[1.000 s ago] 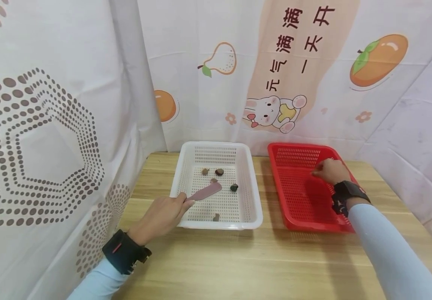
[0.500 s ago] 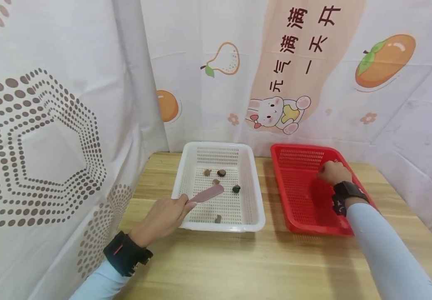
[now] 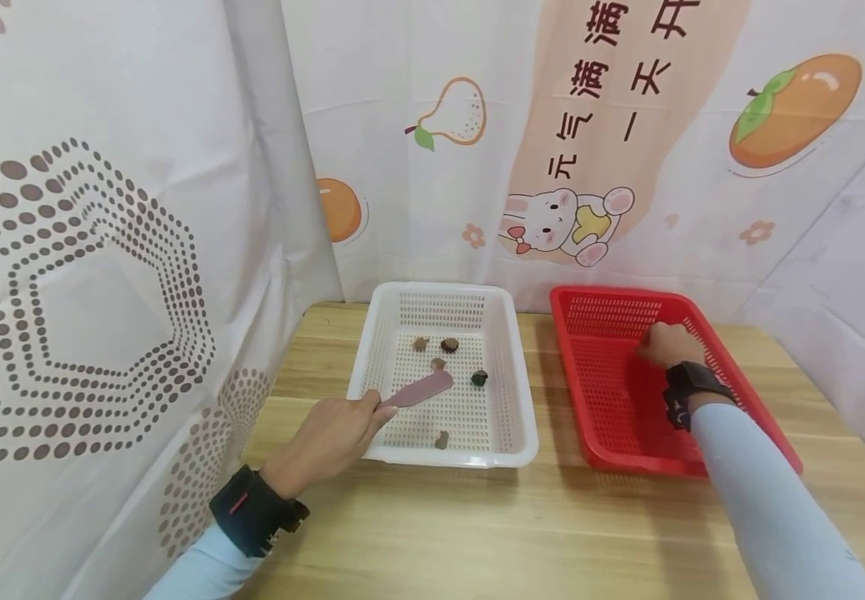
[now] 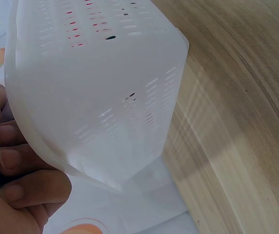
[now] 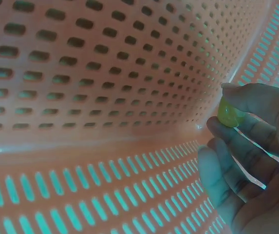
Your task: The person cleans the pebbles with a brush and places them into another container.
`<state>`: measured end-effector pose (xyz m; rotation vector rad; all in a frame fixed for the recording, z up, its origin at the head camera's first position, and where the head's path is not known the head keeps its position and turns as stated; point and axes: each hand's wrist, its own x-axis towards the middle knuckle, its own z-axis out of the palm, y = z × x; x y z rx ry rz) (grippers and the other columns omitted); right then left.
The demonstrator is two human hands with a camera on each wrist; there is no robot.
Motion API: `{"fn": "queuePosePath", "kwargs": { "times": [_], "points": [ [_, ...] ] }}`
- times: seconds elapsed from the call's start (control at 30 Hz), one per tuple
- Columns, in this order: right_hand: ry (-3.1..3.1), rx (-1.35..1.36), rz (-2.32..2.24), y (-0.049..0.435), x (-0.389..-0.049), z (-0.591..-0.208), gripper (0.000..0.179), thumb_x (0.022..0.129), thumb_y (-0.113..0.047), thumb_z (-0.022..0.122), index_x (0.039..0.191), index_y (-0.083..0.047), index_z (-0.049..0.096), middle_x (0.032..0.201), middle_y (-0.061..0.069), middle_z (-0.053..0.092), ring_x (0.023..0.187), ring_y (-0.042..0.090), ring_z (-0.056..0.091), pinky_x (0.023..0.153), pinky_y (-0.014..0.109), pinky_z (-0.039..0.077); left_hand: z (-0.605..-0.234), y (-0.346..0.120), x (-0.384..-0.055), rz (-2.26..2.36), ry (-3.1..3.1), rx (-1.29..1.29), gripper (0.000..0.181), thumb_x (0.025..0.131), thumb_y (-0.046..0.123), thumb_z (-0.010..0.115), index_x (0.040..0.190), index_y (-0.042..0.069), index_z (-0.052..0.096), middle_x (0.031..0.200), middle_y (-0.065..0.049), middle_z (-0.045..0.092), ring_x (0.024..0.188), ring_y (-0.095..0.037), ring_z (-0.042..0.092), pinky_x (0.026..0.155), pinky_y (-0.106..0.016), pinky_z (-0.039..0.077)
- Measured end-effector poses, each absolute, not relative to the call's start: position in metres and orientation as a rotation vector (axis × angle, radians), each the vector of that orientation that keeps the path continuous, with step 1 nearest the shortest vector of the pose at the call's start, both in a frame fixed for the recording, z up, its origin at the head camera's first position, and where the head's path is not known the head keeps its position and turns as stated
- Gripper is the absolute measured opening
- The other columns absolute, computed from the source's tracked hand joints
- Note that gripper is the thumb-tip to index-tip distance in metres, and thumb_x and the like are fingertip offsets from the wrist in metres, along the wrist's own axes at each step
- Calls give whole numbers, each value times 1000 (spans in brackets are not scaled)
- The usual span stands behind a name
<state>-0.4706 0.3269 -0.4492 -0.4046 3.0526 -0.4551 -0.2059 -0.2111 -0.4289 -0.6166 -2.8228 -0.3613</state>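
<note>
My left hand (image 3: 331, 440) grips the handle of a flat, dull-pink spatula (image 3: 423, 388) over the white basket (image 3: 457, 457). Its blade hangs above the basket floor, near a small brown piece (image 3: 438, 364). In the left wrist view, the curled fingers (image 4: 32, 187) are beside the basket's outer wall; the spatula is hardly visible there. My right hand (image 3: 671, 344) is inside the red basket (image 3: 601, 392). A small, shiny yellow-green piece (image 5: 230, 114) is pinched between its thumb and forefinger in the right wrist view; its kind is unclear. The head view hides this piece.
Several small pieces lie scattered in the white basket, among them a dark one (image 3: 479, 377), a brown one (image 3: 449, 344) and a greyish one (image 3: 442, 439). Both baskets stand on a wooden table (image 3: 477, 533), with a printed curtain (image 3: 417, 208) close behind.
The head view has shifted, so the baskets appear a little farther right. My right hand has moved slightly within the red basket. The left hand and spatula stay almost in place over the white basket.
</note>
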Motion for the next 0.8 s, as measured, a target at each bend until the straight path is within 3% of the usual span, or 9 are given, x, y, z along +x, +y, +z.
{"fn": "queuePosePath", "kwargs": {
  "times": [0.3,0.57,0.8],
  "points": [
    [2992,-371,-490,334,-469,-444,15,87,-13,67,75,-4,66,60,3,54,58,24,51,52,38,40,-427,-210,-205,-363,-2843,-606,34,111,37,46,88,13,49,59,11,28,46,-4,30,43,-24,25],
    [2971,-417,-461,333,-467,-444,13,82,-6,71,87,6,70,66,7,59,63,27,55,58,42,45,-429,-208,-203,-363,-2849,-580,35,111,38,45,87,14,48,58,11,28,47,-4,31,43,-24,26],
    [2966,-387,-450,335,-470,-453,9,80,-6,70,81,2,69,65,7,58,63,28,54,58,42,44,-427,-208,-204,-357,-2835,-590,33,111,36,47,87,13,49,58,10,28,46,-6,31,43,-25,26]
  ]
}}
